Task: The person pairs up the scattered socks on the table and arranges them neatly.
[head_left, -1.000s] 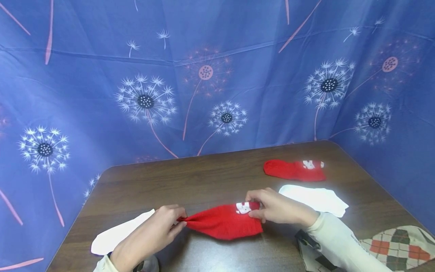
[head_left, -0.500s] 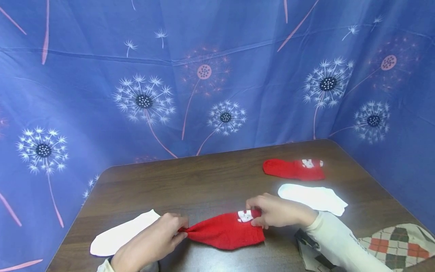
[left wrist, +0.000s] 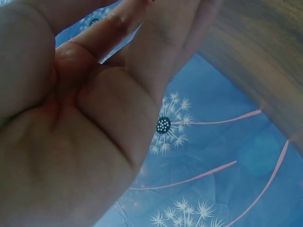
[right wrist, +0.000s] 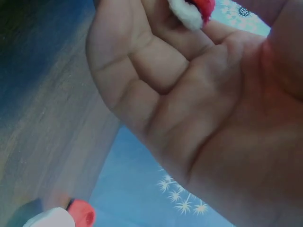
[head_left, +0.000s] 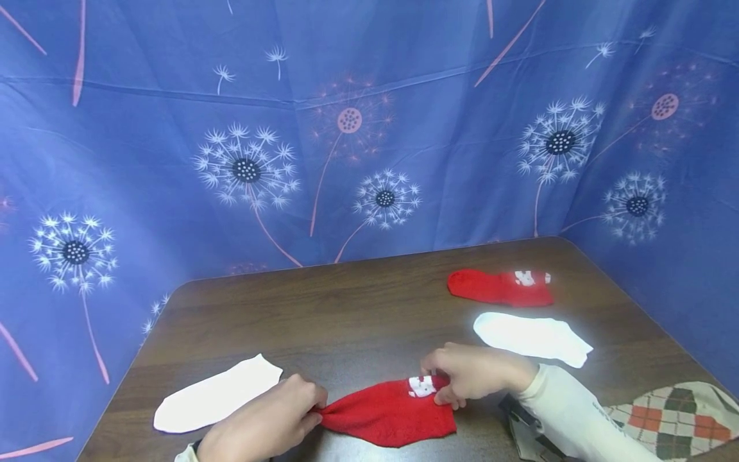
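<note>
A red sock [head_left: 387, 410] with a white patch near its cuff stretches between both hands, low over the front of the table. My left hand [head_left: 271, 417] pinches its gathered toe end. At the cuff, beside the white patch, my right hand [head_left: 476, 372] grips the other end between thumb and fingers. In the right wrist view a red-and-white bit of the sock [right wrist: 191, 14] shows at the fingers of the right hand [right wrist: 189, 94]. The left wrist view shows mostly the palm of the left hand [left wrist: 94, 104]; the sock is almost wholly hidden there.
One white sock [head_left: 213, 394] lies at the left of the table [head_left: 323, 308], partly behind the left hand. Another white sock [head_left: 531, 337] and a matching red sock [head_left: 499, 287] lie at the back right. A checked cloth item [head_left: 672, 417] sits at the front right, partly under the right sleeve.
Both hands have moved down toward the table's front edge with the red sock between them, shifting slightly right. More of the left white sock shows. The other socks stay put.
</note>
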`<action>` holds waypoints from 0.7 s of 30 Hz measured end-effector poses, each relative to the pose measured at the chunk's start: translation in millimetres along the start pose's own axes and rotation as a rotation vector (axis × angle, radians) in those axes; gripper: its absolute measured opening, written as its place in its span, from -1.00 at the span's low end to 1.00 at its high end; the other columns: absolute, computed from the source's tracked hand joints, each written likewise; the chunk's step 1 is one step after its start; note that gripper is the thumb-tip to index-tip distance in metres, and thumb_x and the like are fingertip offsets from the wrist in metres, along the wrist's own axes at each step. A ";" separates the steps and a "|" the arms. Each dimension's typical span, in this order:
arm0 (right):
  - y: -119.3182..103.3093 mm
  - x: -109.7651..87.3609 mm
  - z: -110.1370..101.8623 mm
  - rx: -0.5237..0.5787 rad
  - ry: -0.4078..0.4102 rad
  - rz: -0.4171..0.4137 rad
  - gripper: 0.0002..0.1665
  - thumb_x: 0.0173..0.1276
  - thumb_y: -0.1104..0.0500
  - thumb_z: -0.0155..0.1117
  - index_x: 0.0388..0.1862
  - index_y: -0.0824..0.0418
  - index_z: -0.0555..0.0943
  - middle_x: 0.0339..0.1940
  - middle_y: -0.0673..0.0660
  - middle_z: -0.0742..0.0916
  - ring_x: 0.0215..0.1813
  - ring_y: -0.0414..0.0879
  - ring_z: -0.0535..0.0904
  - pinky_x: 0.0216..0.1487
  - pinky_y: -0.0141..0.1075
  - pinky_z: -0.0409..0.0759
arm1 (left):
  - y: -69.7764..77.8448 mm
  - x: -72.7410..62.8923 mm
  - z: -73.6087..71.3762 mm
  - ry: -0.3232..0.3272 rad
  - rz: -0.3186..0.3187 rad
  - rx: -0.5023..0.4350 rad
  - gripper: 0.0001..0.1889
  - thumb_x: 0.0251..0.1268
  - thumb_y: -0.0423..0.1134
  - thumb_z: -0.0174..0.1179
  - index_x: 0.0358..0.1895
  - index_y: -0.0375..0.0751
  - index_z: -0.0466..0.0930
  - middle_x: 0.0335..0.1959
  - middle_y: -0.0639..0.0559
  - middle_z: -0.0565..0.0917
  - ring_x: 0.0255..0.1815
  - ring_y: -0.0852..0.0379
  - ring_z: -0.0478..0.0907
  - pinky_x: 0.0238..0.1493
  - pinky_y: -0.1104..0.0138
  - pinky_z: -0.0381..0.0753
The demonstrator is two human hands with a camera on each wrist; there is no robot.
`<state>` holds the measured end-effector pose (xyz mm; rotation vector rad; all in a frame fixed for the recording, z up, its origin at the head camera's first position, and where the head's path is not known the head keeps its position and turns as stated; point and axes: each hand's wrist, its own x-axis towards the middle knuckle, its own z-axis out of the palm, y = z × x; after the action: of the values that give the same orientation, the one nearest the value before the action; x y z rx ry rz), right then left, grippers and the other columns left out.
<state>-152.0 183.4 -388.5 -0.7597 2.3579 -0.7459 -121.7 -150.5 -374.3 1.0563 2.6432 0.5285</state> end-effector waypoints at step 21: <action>-0.3 3.1 12.5 -0.188 0.033 0.128 -0.70 0.08 0.20 0.56 -0.21 0.05 0.66 -0.50 -0.18 0.60 -0.50 -0.29 0.51 -0.47 -0.36 0.53 | -1.3 8.6 19.2 0.010 -0.024 0.093 -0.81 0.10 -0.40 0.35 -0.51 0.03 0.69 -0.73 0.35 0.42 -0.72 0.34 0.20 -0.63 0.46 0.33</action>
<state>-146.1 177.0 -398.1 -0.6694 2.5044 -0.4915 -121.8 -140.8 -392.9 1.0489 2.7093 0.4102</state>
